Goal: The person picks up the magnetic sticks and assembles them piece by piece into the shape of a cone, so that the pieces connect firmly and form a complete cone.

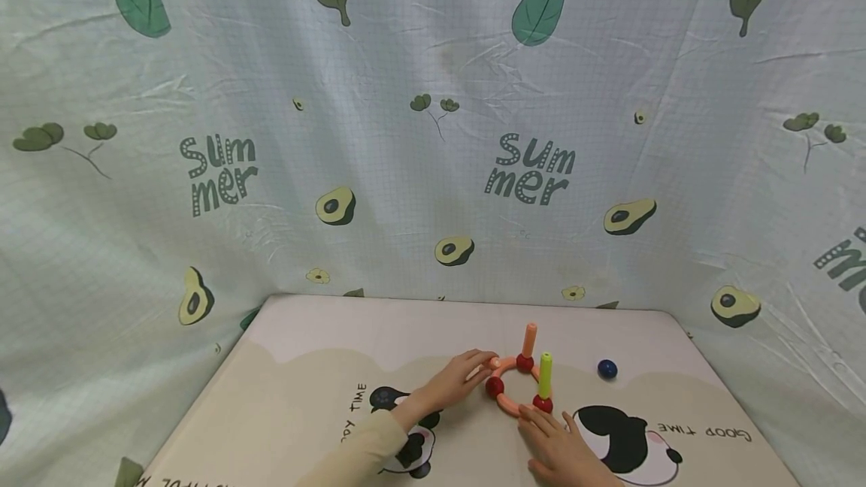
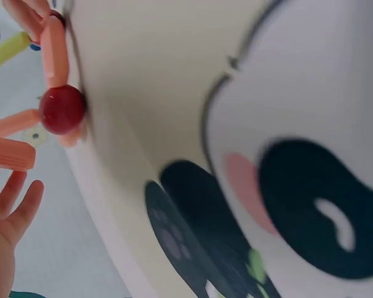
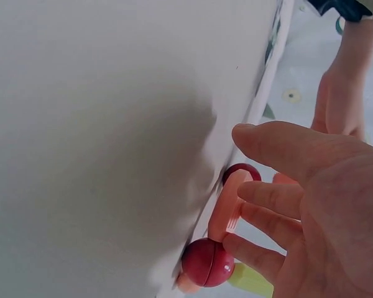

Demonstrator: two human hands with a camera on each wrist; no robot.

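Observation:
A ring of curved orange pieces (image 1: 509, 405) joined by red balls (image 1: 495, 387) lies on the table. From it an orange rod (image 1: 530, 340) and a yellow-green rod (image 1: 545, 376) stand upright. My left hand (image 1: 461, 379) is at the ring's left side and pinches a short orange rod (image 2: 10, 153) at its fingertips, close over a red ball (image 2: 62, 110). On the near side, my right hand (image 1: 556, 445) rests its straight fingertips against a curved orange piece (image 3: 229, 205), its thumb held apart. A red ball (image 3: 208, 262) is just beside those fingertips.
A dark blue ball (image 1: 607, 370) lies to the right of the ring. The table cover (image 1: 291, 389) has printed pandas and lettering. Behind the table hangs a pale curtain (image 1: 379, 134) with leaf and avocado prints.

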